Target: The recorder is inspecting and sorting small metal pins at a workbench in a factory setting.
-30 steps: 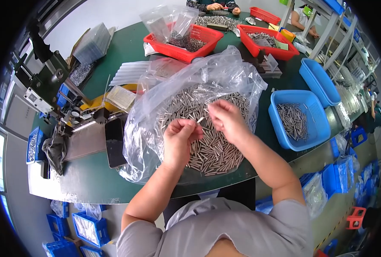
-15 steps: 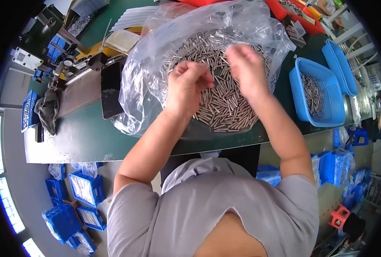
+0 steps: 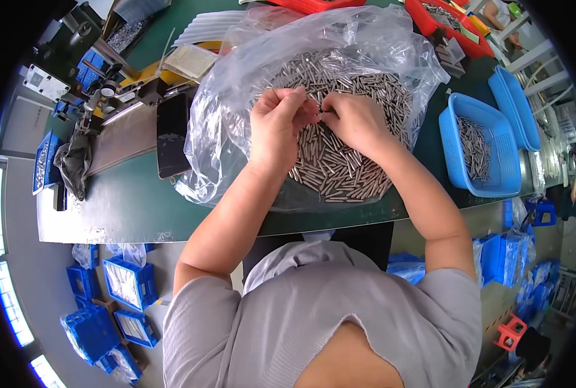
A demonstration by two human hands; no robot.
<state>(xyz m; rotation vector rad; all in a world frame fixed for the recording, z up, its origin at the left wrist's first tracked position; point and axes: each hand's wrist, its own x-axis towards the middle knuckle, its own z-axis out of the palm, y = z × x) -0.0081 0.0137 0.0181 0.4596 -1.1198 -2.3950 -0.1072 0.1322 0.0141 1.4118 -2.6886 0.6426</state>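
Observation:
A heap of small metal pins (image 3: 343,165), slim and pointed, lies on a spread clear plastic bag (image 3: 220,129) on the green table. Over the middle of the heap my left hand (image 3: 280,119) is closed, thumb against curled fingers. My right hand (image 3: 356,121) meets it from the right, its thumb and fingertips pinched together. The fingertips of both hands almost touch. Whatever lies between them is too small or too hidden to make out.
To the right stands a blue plastic basket (image 3: 453,155) holding more pins, with another blue basket (image 3: 513,107) behind it. A dark phone (image 3: 172,136) lies left of the bag, near a metal fixture (image 3: 107,90). Red trays (image 3: 478,45) sit at the back.
My right hand has come left and down from above the heap to meet my left hand. The left hand has stayed nearly in place.

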